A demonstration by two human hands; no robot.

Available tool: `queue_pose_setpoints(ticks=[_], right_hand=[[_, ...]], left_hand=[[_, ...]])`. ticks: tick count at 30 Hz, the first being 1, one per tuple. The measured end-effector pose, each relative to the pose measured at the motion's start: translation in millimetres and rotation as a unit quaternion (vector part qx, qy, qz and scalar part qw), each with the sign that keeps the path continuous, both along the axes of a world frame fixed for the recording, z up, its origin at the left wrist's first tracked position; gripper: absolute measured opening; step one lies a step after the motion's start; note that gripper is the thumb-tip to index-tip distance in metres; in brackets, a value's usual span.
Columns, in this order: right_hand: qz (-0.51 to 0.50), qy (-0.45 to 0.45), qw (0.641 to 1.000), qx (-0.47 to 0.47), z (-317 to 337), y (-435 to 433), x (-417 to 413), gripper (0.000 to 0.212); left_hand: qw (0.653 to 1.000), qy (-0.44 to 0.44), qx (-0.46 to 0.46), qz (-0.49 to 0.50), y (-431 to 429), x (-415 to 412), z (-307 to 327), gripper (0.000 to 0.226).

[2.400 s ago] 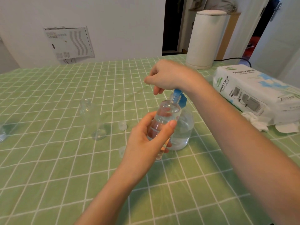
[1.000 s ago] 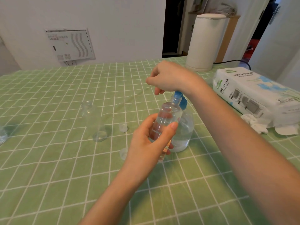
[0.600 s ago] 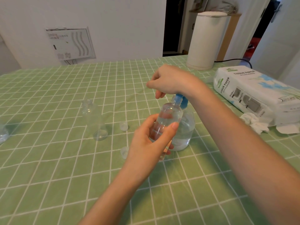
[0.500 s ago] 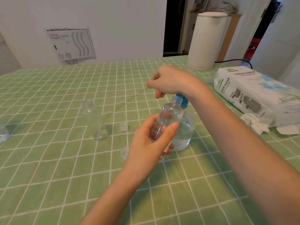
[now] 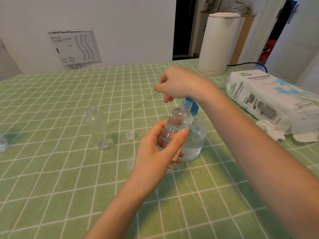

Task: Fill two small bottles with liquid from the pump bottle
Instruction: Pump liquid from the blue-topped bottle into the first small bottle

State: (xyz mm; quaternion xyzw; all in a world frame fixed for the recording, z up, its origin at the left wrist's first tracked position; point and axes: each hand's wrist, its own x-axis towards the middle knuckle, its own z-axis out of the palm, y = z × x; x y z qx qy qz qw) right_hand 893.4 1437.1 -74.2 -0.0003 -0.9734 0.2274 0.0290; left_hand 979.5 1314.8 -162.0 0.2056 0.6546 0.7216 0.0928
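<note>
My left hand (image 5: 155,152) grips a small clear bottle (image 5: 175,128), tilted, with its mouth up against the blue pump head (image 5: 189,105). Some clear liquid shows inside this bottle. My right hand (image 5: 177,85) sits on top of the pump head with its fingers curled down over it, hiding the top. The pump bottle (image 5: 196,140) stands on the table behind the small bottle and holds clear liquid in its lower part. A second small clear bottle (image 5: 99,128) stands uncapped to the left, apart from both hands.
Two small clear caps (image 5: 130,134) (image 5: 130,163) lie on the green checked tablecloth (image 5: 51,178). A tissue pack (image 5: 269,99) and crumpled tissues (image 5: 269,131) lie at the right. A white cylindrical appliance (image 5: 217,44) stands at the back. Another clear object (image 5: 2,144) sits at the left edge.
My right hand has stayed on the pump head, shifting slightly down and back up. My left hand keeps the small bottle at the nozzle.
</note>
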Motion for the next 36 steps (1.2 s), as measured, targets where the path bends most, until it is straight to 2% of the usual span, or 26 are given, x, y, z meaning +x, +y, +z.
queue_pose_setpoints(ticks=[5, 11, 24, 36], right_hand=[[0.001, -0.007, 1.0, -0.002, -4.1, 0.8, 0.1, 0.035], [0.005, 0.038, 0.999, -0.037, 1.1, 1.6, -1.5, 0.025], [0.006, -0.009, 1.0, -0.004, -1.4, -0.6, 0.9, 0.036], [-0.012, -0.005, 0.999, -0.047, 3.2, 1.6, -2.6, 0.029]], left_hand=[[1.0, -0.003, -0.004, 0.0, -0.4, 1.0, -0.9, 0.027], [1.0, -0.001, -0.001, -0.006, -0.1, 0.8, 0.3, 0.021], [1.0, -0.001, -0.004, -0.003, -0.2, 0.3, -1.1, 0.025], [0.999, 0.03, -0.017, 0.015, -0.6, -0.8, -0.7, 0.031]])
